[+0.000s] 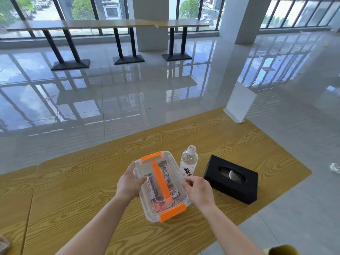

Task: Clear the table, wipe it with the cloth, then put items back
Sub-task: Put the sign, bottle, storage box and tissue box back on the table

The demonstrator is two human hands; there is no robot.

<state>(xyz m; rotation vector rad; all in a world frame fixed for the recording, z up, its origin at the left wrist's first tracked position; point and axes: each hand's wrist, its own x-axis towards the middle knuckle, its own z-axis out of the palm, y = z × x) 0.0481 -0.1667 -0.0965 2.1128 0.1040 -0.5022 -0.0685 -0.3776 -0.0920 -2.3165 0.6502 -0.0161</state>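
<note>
A clear plastic storage box [147, 171] with an orange handle and orange clips sits on the wood-grain table [82, 181], packets showing inside it. My left hand [128, 183] grips its left side, thumb over the lid edge. My right hand [199, 190] holds its right side with the fingertips curled on the rim. A water bottle [189, 162] with a white cap stands just right of the box, behind my right hand. A black tissue box [231, 179] lies further right. No cloth is in sight.
A white sign stand [240, 103] stands at the table's far right corner. Glossy tiled floor surrounds the table, whose right edge runs close to the tissue box. Long tables on black legs [119, 43] stand by the windows far back.
</note>
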